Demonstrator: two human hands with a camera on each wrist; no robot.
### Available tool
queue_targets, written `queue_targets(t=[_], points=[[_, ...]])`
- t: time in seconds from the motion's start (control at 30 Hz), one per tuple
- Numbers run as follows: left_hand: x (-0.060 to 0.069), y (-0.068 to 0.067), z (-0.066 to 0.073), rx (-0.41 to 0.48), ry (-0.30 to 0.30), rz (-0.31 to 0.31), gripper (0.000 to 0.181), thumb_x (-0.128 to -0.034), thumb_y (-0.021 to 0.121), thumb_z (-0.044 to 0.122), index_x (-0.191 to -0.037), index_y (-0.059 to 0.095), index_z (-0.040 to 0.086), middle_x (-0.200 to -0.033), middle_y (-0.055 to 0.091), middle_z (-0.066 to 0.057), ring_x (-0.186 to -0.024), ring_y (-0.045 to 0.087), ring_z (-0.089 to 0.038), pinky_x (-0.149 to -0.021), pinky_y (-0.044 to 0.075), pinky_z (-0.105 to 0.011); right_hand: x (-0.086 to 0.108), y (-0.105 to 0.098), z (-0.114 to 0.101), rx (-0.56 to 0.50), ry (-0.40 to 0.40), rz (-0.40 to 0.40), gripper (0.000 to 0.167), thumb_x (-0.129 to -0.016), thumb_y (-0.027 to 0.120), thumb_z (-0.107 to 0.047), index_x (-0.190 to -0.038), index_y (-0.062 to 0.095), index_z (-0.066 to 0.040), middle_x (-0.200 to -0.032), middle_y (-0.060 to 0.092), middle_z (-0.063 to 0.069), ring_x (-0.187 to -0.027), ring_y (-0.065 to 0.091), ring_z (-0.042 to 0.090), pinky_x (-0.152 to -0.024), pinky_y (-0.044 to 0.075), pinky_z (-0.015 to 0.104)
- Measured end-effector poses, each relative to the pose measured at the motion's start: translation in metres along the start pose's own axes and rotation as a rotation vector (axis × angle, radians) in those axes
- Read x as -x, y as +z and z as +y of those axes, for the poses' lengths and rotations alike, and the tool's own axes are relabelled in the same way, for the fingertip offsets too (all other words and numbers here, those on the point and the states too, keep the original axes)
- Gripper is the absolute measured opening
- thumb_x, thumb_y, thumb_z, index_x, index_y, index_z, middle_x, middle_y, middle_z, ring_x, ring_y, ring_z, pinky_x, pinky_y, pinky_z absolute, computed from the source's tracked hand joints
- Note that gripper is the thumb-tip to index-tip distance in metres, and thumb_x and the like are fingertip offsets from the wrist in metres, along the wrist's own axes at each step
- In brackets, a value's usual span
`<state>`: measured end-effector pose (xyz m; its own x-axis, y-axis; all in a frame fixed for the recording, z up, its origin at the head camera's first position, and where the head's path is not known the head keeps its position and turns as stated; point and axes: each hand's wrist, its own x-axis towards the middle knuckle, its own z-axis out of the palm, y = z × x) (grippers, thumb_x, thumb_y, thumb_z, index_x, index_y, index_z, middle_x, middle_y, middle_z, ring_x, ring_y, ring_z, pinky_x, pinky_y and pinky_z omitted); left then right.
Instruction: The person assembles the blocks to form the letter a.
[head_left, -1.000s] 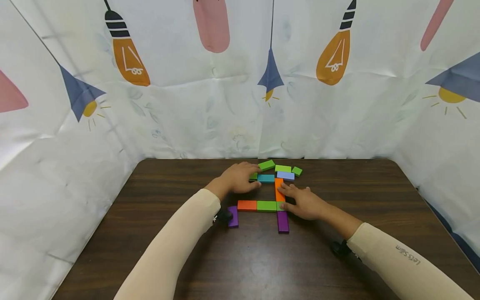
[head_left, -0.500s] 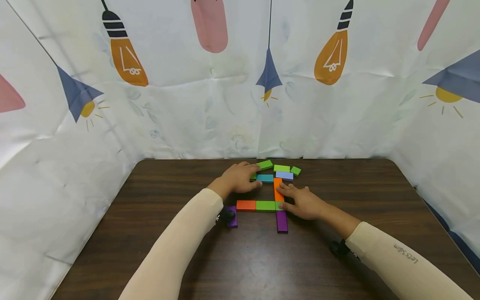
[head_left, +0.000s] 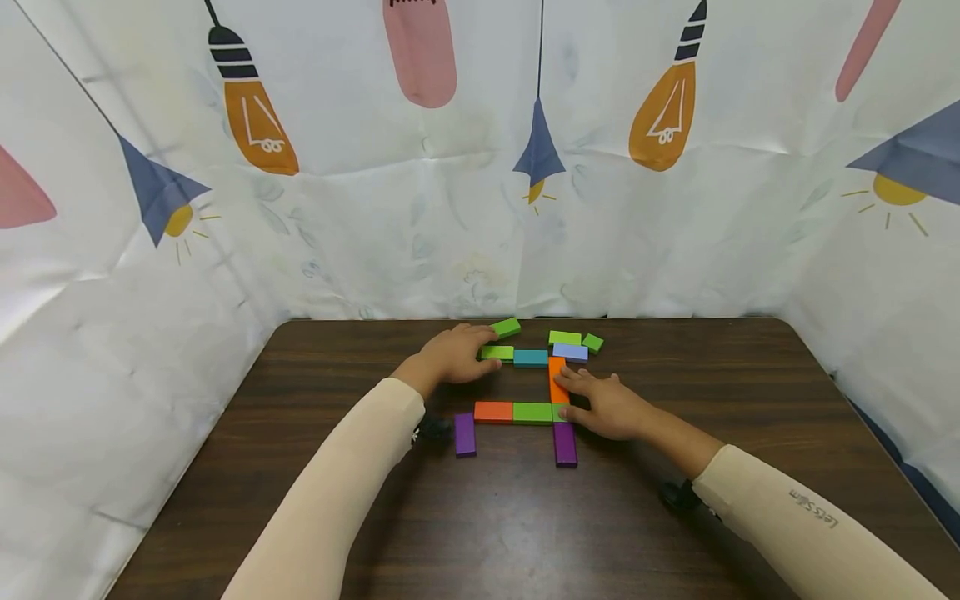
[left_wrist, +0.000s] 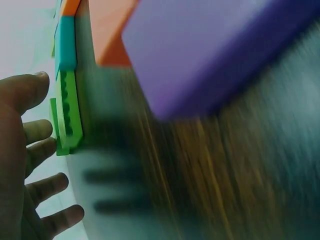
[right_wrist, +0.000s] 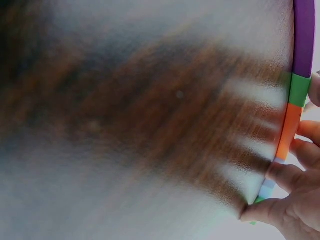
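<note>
My left hand point(head_left: 452, 353) lies over the back left of the block layout, fingers spread; its fingertips meet the near end of a tilted green block point(head_left: 506, 327). Just by its thumb is a lime block point(head_left: 497, 354), end to end with a teal block point(head_left: 531, 358). In the left wrist view the fingers point(left_wrist: 41, 150) look loose, close to the green blocks point(left_wrist: 70, 105). My right hand point(head_left: 611, 406) rests with fingers on an upright-running orange block point(head_left: 558, 380) and thumb on a small green block point(head_left: 559, 412).
A red-orange block point(head_left: 493, 412) and a green block point(head_left: 532, 412) form a row, with purple blocks point(head_left: 465, 435) point(head_left: 566, 444) below its ends. A periwinkle block point(head_left: 571, 352), a lime block point(head_left: 565, 337) and a small green block point(head_left: 593, 342) sit near the table's back edge.
My left hand has moved left, and the tilted green block at the back has shifted left with it. More of the lime block beside the teal one shows. The right hand stays put.
</note>
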<state>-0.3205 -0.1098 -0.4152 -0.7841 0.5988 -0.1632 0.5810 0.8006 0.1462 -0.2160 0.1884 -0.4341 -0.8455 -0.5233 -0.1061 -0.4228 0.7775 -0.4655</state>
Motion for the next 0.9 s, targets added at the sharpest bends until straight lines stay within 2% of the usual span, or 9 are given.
queue_targets(t=[0.33, 0.43, 0.6, 0.9], points=[[0.02, 0.005, -0.02, 0.004, -0.002, 0.055, 0.061, -0.1034, 0.053, 0.048, -0.153, 0.048, 0.012, -0.159, 0.042, -0.01, -0.147, 0.035, -0.034, -0.116, 0.032, -0.053, 0.001, 0.001, 0.0, -0.001, 0.0, -0.003, 0.066, -0.104, 0.059, -0.042, -0.158, 0.04, -0.007, -0.163, 0.031, 0.014, -0.148, 0.029, 0.044, -0.107, 0.015, 0.08], [0.026, 0.008, -0.024, -0.006, -0.005, 0.054, 0.062, -0.1036, 0.052, 0.049, -0.155, 0.046, 0.014, -0.16, 0.039, -0.01, -0.147, 0.035, -0.034, -0.115, 0.033, -0.054, 0.001, 0.001, 0.0, -0.001, -0.001, 0.0, 0.067, -0.104, 0.059, -0.042, -0.158, 0.04, -0.008, -0.163, 0.032, 0.014, -0.148, 0.029, 0.044, -0.107, 0.015, 0.08], [0.036, 0.014, -0.03, 0.003, -0.024, 0.047, 0.065, -0.1034, 0.053, 0.051, -0.158, 0.041, 0.017, -0.162, 0.034, -0.011, -0.147, 0.033, -0.035, -0.115, 0.033, -0.056, 0.001, 0.0, -0.001, -0.002, -0.007, 0.005, 0.066, -0.104, 0.06, -0.041, -0.157, 0.041, -0.007, -0.163, 0.032, 0.015, -0.147, 0.029, 0.044, -0.106, 0.015, 0.08], [0.054, 0.018, -0.035, -0.023, -0.032, 0.097, 0.067, -0.1026, 0.056, 0.049, -0.156, 0.044, 0.011, -0.152, 0.042, -0.015, -0.136, 0.043, -0.034, -0.108, 0.041, -0.053, 0.001, 0.0, -0.001, 0.004, -0.01, 0.004, 0.066, -0.104, 0.06, -0.04, -0.157, 0.041, -0.007, -0.162, 0.032, 0.015, -0.147, 0.03, 0.045, -0.106, 0.016, 0.08]])
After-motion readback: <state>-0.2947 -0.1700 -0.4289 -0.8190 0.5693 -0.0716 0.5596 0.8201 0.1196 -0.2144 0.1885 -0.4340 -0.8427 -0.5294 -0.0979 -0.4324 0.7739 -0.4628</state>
